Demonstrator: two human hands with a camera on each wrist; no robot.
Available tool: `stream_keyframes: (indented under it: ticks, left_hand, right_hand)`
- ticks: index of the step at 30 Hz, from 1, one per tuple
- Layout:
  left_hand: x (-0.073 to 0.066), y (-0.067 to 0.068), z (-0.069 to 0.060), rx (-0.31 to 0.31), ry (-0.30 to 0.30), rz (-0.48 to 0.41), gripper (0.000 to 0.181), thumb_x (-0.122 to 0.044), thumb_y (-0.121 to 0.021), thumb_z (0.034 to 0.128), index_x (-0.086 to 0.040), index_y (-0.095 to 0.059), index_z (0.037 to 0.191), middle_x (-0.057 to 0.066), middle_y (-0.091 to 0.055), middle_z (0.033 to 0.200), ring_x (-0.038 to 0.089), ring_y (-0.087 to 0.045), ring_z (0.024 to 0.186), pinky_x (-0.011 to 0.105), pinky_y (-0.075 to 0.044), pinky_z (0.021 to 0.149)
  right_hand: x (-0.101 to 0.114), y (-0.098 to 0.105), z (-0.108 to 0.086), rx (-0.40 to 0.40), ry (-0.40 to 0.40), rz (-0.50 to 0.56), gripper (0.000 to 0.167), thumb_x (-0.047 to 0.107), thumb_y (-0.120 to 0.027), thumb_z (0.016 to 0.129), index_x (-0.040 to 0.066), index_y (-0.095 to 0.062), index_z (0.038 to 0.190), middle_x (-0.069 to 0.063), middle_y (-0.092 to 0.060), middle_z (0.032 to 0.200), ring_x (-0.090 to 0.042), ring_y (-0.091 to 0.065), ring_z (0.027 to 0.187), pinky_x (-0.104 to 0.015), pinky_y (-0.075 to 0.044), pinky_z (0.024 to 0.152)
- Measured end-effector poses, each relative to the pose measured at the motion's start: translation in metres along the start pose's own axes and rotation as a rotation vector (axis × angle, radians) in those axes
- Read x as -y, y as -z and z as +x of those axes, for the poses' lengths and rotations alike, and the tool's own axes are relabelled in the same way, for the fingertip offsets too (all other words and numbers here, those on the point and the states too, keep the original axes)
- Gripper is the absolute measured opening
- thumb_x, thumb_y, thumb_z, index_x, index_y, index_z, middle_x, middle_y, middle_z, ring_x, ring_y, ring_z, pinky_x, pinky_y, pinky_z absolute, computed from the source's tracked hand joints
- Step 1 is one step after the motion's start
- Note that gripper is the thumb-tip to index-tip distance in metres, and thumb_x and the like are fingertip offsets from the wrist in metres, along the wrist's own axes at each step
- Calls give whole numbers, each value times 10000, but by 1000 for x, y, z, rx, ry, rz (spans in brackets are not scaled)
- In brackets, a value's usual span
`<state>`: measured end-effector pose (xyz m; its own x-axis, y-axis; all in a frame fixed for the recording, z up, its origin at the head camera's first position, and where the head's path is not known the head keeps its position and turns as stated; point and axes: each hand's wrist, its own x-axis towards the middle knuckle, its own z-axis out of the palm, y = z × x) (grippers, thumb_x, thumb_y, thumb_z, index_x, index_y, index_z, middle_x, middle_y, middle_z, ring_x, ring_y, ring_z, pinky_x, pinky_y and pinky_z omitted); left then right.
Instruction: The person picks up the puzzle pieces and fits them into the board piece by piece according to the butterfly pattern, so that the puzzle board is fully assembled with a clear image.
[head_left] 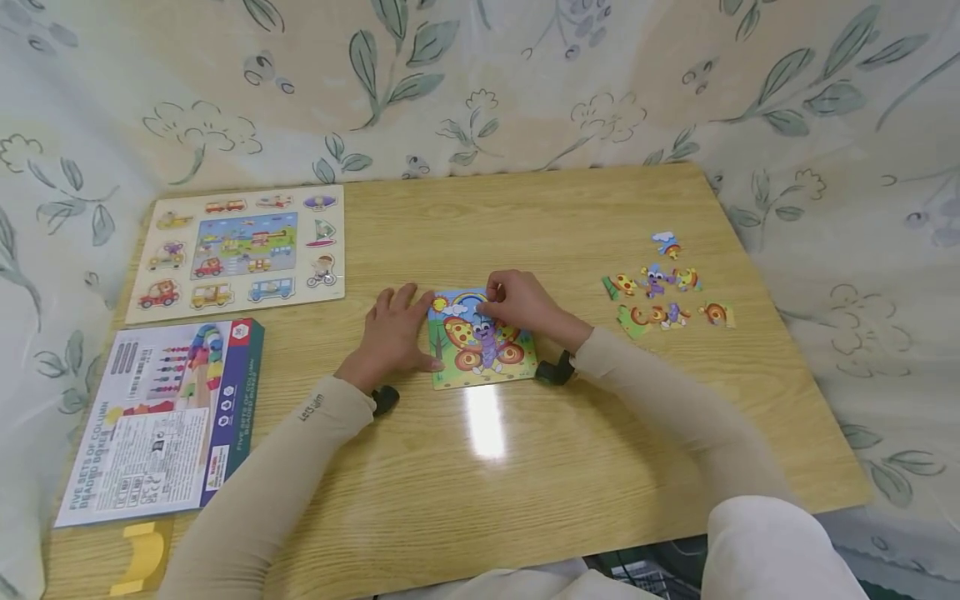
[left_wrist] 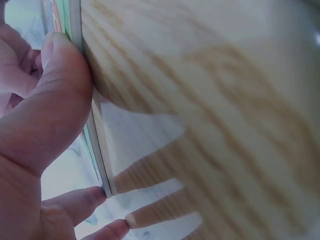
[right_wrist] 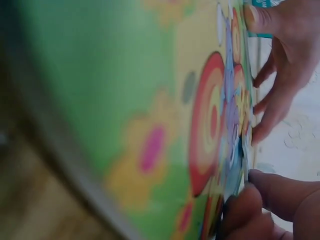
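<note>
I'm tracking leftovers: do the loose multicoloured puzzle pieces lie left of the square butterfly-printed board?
No, the head view shows the loose puzzle pieces lying to the right of the square board, past the right hand.

Left of the left grip, we saw a vehicle puzzle board; nearer us, a beaded-toy box and a curved yellow block; beyond the grip, leaf-patterned cloth.
</note>
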<state>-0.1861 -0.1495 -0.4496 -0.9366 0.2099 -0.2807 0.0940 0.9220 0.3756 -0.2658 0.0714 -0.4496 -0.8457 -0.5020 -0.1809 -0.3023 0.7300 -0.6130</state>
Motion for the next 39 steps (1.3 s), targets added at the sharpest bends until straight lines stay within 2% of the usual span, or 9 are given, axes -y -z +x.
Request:
stream_keyframes:
  ticks: [3,8,10,13,21,24,29,34,39]
  left_hand:
    - [-1,0,0,5,1,0,1123,-499,-842,654,-155,-237,1535,163,-140,1583,458,-71,1434,656,-180,1136]
    - [-2,2,-1,5,0,-1,1124,-496,-841,659,-143,-230,1535,166,-141,1583,463,-74,1432,654,-186,1135]
    - [-2,2,0,6,-1,2,1126,-495,-841,661,-138,-227,1535,169,-142,1582,466,-76,1432,655,-191,1132]
    - [-3,2,1,7,-4,3,1127,-493,-842,662,-136,-225,1536,169,-146,1581,468,-82,1429,656,-195,1131]
    - [-5,3,4,2,-8,23,1131,-493,-857,639,-116,-259,1521,182,-181,1564,473,-132,1409,657,-244,1112]
    - [-4,6,3,-4,3,38,1132,-486,-866,626,-100,-275,1511,196,-196,1553,480,-157,1395,661,-273,1095]
    - [-7,10,4,-2,20,50,1140,-483,-878,600,-94,-293,1498,214,-210,1542,498,-180,1376,693,-247,1080]
    - [-11,13,6,-5,28,69,1129,-466,-894,574,-76,-331,1472,233,-219,1510,505,-169,1350,724,-187,1065]
    - [-16,13,8,-16,5,87,1121,-462,-906,555,-27,-373,1440,236,-260,1445,482,-188,1305,690,-179,1068]
  right_hand:
    - [2,1,1,25,20,-78,283,335,-686,877,124,-530,771,16,-488,603,-127,-418,511,-237,-318,480]
    - [7,2,3,68,65,-276,322,415,-612,917,130,-516,802,16,-466,630,-135,-417,544,-246,-292,480]
    - [7,2,3,79,69,-308,327,427,-597,925,129,-518,817,11,-477,650,-140,-426,557,-247,-295,480]
    - [6,2,4,76,52,-297,333,430,-603,922,117,-532,832,-1,-497,669,-147,-437,569,-249,-308,492]
    - [0,7,0,21,-7,-180,308,413,-595,929,108,-587,894,-17,-583,699,-154,-485,569,-253,-372,512]
    - [-4,24,-5,-34,-19,-132,260,364,-578,945,108,-612,912,-34,-629,721,-164,-525,584,-269,-404,528]
    - [-36,76,-23,-137,-94,-162,232,301,-575,948,79,-641,959,-99,-665,833,-215,-576,669,-333,-450,604]
    - [-83,121,-46,-60,-231,-206,294,263,-586,945,25,-620,1115,-191,-671,1013,-297,-638,770,-428,-516,701]
    - [-114,140,-64,51,-279,-247,394,177,-623,909,-24,-572,1244,-226,-660,1054,-310,-646,854,-471,-517,780]
